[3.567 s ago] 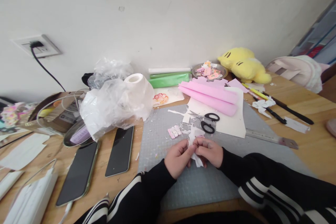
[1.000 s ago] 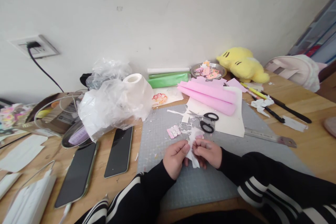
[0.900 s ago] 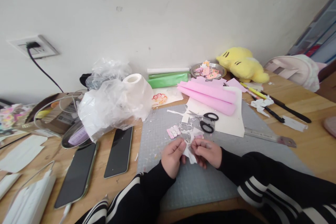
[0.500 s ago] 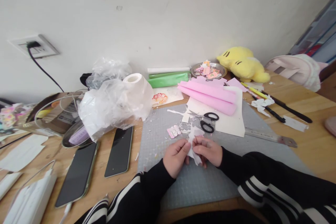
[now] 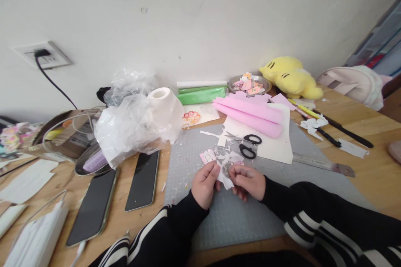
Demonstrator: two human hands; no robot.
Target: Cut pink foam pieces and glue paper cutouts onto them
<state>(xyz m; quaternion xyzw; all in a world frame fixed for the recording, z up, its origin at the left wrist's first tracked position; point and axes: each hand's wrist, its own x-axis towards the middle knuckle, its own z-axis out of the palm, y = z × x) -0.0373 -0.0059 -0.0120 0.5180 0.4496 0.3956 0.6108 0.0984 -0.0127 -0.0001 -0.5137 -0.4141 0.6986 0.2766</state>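
A small crumpled piece of white tissue paper (image 5: 225, 180) is pinched between the thumb and fingers of my left hand (image 5: 205, 181). Close beside its right edge is my right hand (image 5: 249, 181), thumb and forefinger pressed together, lower fingers curled; whether they grip anything is hidden. Beyond my hands lies a pink-and-white patterned piece (image 5: 207, 157), with white paper scraps (image 5: 221, 151) next to it. Black-handled scissors (image 5: 247, 151) rest just past my right hand, blades pointing left. Under everything spreads a grey cutting mat (image 5: 250, 221).
Pink crepe paper (image 5: 250, 117) lies on a white sheet (image 5: 275, 148), near a ruler (image 5: 326, 163). Two phones (image 5: 142, 181), a plastic bag (image 5: 122, 129) and a white roll (image 5: 161, 108) stand left. Behind are a metal dish (image 5: 266, 85) and a yellow plush toy (image 5: 290, 77).
My left hand has moved slightly left with the tissue paper, which now sits lower and more bunched. My right fingers have come apart from it a little, uncovering more scraps behind.
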